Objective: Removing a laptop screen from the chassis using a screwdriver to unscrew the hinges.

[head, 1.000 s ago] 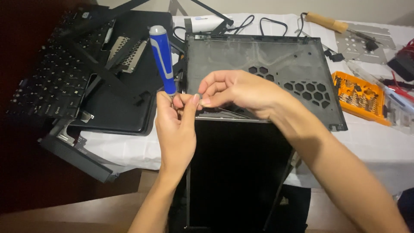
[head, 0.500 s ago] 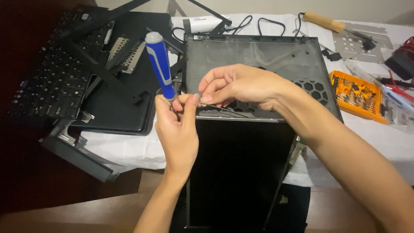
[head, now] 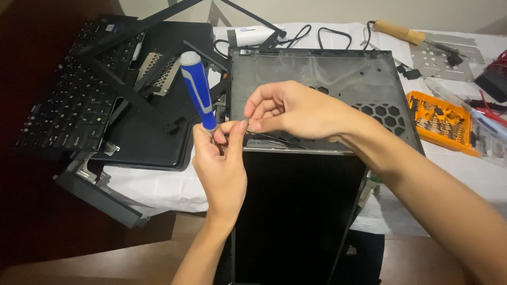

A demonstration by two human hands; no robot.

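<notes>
Closest in, two hands over one dark screen panel [head: 296, 211] that stands up toward the camera, its top edge meeting one grey laptop lid shell [head: 322, 84] lying flat on the white-covered table [head: 465, 184]. The left hand [head: 222, 163] is closed around one blue-and-white screwdriver [head: 198, 89], handle pointing up, grip low near the shaft; the tip is hidden behind the fingers. The right hand [head: 296, 111] is pinched shut, thumb and forefinger pressed together right beside the left thumb at the shell's near edge, and whatever sits between them is too small to tell. To the left, one black keyboard [head: 63, 100] lies beside one black laptop base [head: 153, 132], with loose black frame strips across them. To the right, one orange bit case [head: 441, 121] lies open, rows of small bits inside. Farther back, one wooden-handled tool [head: 398, 31] rests beside one perforated metal plate [head: 441, 60], with one white charger [head: 253, 36] and its black cables behind the shell.
</notes>
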